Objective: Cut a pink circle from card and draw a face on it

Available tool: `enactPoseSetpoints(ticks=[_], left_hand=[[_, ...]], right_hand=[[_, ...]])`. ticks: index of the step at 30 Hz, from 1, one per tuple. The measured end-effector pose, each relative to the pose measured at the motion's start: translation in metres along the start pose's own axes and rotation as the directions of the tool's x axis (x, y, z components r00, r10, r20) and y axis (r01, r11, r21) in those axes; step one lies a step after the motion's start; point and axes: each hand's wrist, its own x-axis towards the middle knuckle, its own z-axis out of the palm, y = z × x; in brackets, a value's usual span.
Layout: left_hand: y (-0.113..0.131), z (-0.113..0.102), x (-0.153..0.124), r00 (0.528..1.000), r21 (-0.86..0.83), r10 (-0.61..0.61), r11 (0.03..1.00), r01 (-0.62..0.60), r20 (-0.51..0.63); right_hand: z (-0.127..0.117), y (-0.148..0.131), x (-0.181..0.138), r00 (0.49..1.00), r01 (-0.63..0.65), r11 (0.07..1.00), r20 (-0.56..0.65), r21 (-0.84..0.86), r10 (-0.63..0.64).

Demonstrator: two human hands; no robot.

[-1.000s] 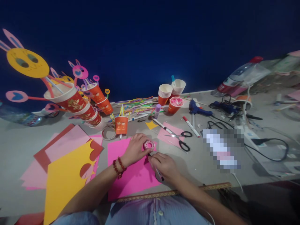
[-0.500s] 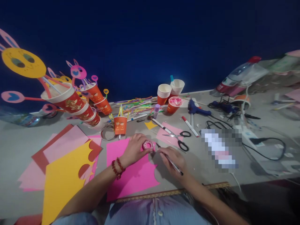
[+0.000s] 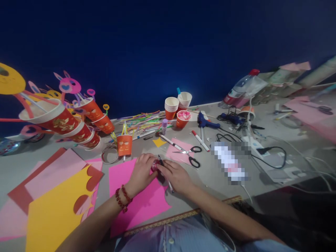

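Note:
My left hand (image 3: pixel 143 172) is closed around a small pink patterned ring (image 3: pixel 153 165), which looks like a roll of tape and is partly covered by the fingers. Under that hand lies a bright pink paper sheet (image 3: pixel 139 206) with curved cuts along its right edge. A pen (image 3: pixel 171 188) with a dark end and a pale barrel is gripped in my right hand (image 3: pixel 178 177), whose fingers meet the ring. Just beyond the right hand are black-handled scissors (image 3: pixel 194 161), lying partly on a light pink paper piece (image 3: pixel 175 147).
Yellow card (image 3: pixel 55 203) and other coloured sheets overlap at left. Stacked red cups (image 3: pixel 65 122) with paper figures lean behind them. Drinking straws (image 3: pixel 141 120) and white cups (image 3: pixel 172 102) line the wall. A blue glue gun (image 3: pixel 207 121), cables and a bottle (image 3: pixel 240 89) are at right.
The view has shifted to the right. My right hand has come closer to my left, and the pen now stands more upright against the ring, which the fingers cover more.

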Motion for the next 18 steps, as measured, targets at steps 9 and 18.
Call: enactPoseSetpoints(ticks=[9,18], left_hand=[[0.000,0.005,-0.005,0.998,0.032,-0.038,0.999,0.039,-0.051],[0.019,0.002,-0.031,0.995,0.088,-0.006,0.996,0.015,-0.103]], right_hand=[[-0.004,0.000,0.017,0.993,-0.113,0.993,0.022,0.032,0.113],[-0.001,0.008,0.018,0.996,-0.088,0.996,0.037,0.021,0.087]])
